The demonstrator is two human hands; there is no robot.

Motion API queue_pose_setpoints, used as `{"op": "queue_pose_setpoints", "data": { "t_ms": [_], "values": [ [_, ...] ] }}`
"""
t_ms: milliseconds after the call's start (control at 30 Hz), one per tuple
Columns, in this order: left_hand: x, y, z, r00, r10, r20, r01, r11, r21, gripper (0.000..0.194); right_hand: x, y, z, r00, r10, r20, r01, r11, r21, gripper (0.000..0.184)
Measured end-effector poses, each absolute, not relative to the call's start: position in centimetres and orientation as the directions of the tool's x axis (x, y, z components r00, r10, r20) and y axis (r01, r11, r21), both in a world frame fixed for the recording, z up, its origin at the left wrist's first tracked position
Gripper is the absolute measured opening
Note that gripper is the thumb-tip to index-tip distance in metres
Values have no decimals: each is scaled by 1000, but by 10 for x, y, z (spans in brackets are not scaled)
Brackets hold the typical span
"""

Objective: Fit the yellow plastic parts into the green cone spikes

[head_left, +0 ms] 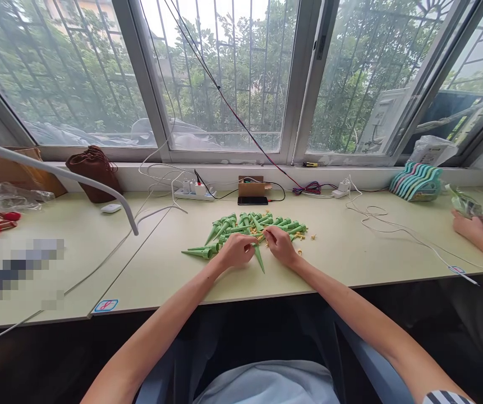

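My left hand (237, 251) is closed, its fingers pinched round a green plastic spike (260, 261) whose pointed end slants down toward me. Close beside it, my right hand (282, 246) has thumb and fingers pressed together at the spike's upper end. A small yellow piece (261, 238) shows at those fingertips, partly hidden. Behind both hands lies a heap of green spikes (224, 224), ribbed caps at their wide ends. Several small yellow plastic pieces (313, 237) are scattered at the heap's right side and among it.
A black phone (252, 201) lies before a small cardboard box (245, 188). White cables (376, 216) trail over the table (350, 264). Teal hangers (415, 182) stand at right, near another person's hands (470, 227). A brown pouch (95, 175) and lamp arm (98, 177) are left.
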State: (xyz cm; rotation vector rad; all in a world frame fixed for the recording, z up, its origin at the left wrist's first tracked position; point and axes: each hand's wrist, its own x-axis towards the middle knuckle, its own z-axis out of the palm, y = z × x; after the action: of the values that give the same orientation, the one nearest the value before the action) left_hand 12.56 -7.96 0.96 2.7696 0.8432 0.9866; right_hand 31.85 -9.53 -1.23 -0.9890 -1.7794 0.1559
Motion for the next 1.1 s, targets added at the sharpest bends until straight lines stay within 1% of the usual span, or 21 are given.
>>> {"op": "queue_pose_setpoints", "data": {
  "t_ms": [200, 533, 767, 933, 1100],
  "values": [
    [126, -84, 14, 703, 553, 447, 509, -830, 226, 42, 319, -96, -12, -119, 680, 723, 545, 654, -525, 21],
    [126, -85, 14, 742, 547, 387, 518, -835, 186, 48, 319, -96, -11, -133, 682, 719, 539, 659, -525, 22],
    [127, -85, 14, 778, 503, 376, 473, -863, 177, 43, 319, -97, -11, -133, 687, 714, 549, 651, -524, 22],
    [128, -84, 13, 783, 499, 371, 470, -866, 174, 40, 319, -95, -12, -132, 678, 723, 548, 658, -517, 22],
    [129, -83, 14, 767, 530, 362, 482, -848, 221, 29, 319, -94, -13, -130, 687, 714, 543, 652, -529, 23]
  ]
}}
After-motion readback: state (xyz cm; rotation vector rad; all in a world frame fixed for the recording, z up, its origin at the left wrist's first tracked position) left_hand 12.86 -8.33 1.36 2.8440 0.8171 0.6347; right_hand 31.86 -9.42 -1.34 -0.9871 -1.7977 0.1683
